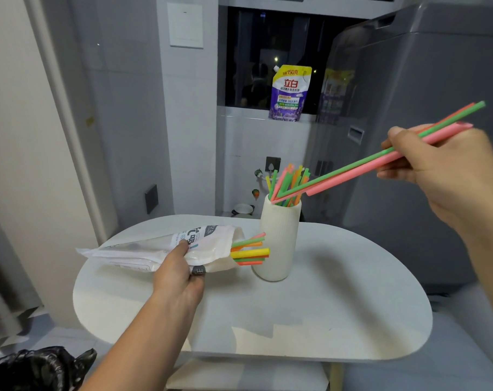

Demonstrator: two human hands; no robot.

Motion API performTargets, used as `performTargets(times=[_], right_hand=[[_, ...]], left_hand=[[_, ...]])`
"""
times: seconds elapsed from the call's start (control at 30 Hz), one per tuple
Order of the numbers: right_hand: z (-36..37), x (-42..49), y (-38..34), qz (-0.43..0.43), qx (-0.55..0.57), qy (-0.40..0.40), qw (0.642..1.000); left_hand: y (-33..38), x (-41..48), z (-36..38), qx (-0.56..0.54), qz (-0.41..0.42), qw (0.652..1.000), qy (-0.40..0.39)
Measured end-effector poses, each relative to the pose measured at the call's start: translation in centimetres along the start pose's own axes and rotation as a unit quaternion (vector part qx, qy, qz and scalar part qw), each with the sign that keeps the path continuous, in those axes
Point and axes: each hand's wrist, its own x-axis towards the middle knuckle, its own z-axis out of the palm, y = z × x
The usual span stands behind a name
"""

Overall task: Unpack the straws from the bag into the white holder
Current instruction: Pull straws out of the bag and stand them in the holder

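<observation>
I judge that loading is in progress: the right hand, fingers clamped on a few long straws, holds their lower tips at the mouth of the white holder. Next, they must slide down inside. Left of the holder, the left hand grips the bag; thin, bright remaining straws poke from its mouth.
</observation>
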Motion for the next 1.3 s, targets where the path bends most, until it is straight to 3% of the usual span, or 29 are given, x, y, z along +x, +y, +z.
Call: performTargets(times=[0.9,1.3], right_hand=[[4.4,1.4,-0.9,0.013,-0.118,0.013,0.993],[6.7,2.4,0.0,0.012,-0.141,-0.028,0.990]], left_hand=[[-0.5,0.4,-0.3,0.029,0.015,0.999,-0.003],[-0.6,0.0,-0.1,0.009,0.006,1.000,0.008]])
